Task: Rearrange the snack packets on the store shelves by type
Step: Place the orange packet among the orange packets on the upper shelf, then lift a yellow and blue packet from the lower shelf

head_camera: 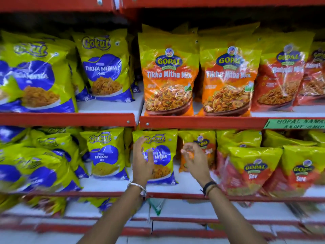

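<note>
Both hands are up at the middle shelf, the red metal one with a white deck [109, 186]. The left hand [142, 162] hovers right in front of a yellow-green and blue Gokul Tikha Mitha plastic packet [161, 155], fingers spread wide and curled a bit, not gripping anything as far as I can see. That packet stands upright near the shelf's front edge, just right of a matching yellow-green and blue Gokul Nylon Sev packet [105, 153]. The right hand [193, 159] is open too, fingers loosely curled, in front of an orange and yellow Gopal packet [202, 147] that sits just beside the Gokul one. It's a bit blurry there, so contact is hard to call. Silver bangle [138, 187] on the left wrist, dark band [209, 186] on the right.

To the right of those sit red and yellow Gopal Sev packets [253, 169]. One shelf up, two orange Gopal Tikha Mitha Mix packets [168, 74] stand side by side, with blue and yellow-green Gokul Tikha Mitha Mix packets [105, 67] to their left.
</note>
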Motion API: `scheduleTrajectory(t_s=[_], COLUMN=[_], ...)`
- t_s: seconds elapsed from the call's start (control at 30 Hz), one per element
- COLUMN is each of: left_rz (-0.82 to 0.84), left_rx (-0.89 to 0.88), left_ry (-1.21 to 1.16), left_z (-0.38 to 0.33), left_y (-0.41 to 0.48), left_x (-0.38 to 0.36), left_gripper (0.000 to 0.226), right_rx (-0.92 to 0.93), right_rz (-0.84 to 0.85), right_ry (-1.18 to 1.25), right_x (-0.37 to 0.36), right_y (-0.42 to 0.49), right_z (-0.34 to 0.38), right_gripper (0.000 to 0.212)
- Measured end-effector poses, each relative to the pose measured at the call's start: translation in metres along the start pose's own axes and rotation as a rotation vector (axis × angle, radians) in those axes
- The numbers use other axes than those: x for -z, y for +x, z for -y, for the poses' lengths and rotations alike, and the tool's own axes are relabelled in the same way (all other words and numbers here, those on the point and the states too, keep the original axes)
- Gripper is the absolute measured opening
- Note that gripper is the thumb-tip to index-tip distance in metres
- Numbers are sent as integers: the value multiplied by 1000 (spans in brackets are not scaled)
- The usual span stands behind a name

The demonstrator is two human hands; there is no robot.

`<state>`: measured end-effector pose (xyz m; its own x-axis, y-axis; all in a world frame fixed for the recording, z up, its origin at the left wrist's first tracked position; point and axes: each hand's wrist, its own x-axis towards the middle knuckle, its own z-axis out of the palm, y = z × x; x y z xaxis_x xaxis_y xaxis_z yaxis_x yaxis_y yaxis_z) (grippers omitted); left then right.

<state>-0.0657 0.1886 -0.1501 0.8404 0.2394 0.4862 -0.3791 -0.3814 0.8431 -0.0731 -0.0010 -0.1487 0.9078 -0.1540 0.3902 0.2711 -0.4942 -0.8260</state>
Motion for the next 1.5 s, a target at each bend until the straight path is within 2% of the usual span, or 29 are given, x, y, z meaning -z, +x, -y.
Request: scheduleTrajectory(t_s=[0.07,0.17,0.3,0.37,0.4,0.5,0.57,0.7,0.83,1.03,1.1,1.2,1.4,1.5], left_rz=[42,101,236,307,345,404,389,361,345,357,330,281,231,232], left_rx=[137,376,545,615,625,560,594,587,559,485,452,364,191,152], left_ry=[40,17,61,-8,-36,-37,-52,-122,-169,-115,-111,-114,-166,-160], left_z=[29,68,114,118,117,135,147,130,122,90,71,41,-14,-29], left_y=[-11,-16,-13,-9,-7,-10,-13,-16,-18,-2,7,21,51,59], left_x=[13,25,23,23,24,22,23,40,67,125,145,171,201,207], left_gripper=[45,54,82,73,68,68,72,46,50,35,39,45,33,41], right_rx=[-114,-236,-382,-467,-488,-470,-468,-447,-399,-348,-304,-209,-88,-40], right_rz=[150,300,329,335,341,308,263,189,150,133,121,91,12,4], right_ry=[-19,-16,149,178,174,142,135,121,100,174,192,212,230,242], right_x=[-25,-59,-81,-91,-93,-99,-100,-104,-106,-100,-96,-87,-68,-60], right_y=[-11,-21,-22,-20,-20,-23,-30,-43,-58,-70,-68,-62,-44,-37], right_z=[-17,-28,-35,-46,-51,-69,-70,-58,-35,32,59,97,150,165], right_gripper=[22,37,57,70,69,59,54,42,29,38,26,33,26,27])
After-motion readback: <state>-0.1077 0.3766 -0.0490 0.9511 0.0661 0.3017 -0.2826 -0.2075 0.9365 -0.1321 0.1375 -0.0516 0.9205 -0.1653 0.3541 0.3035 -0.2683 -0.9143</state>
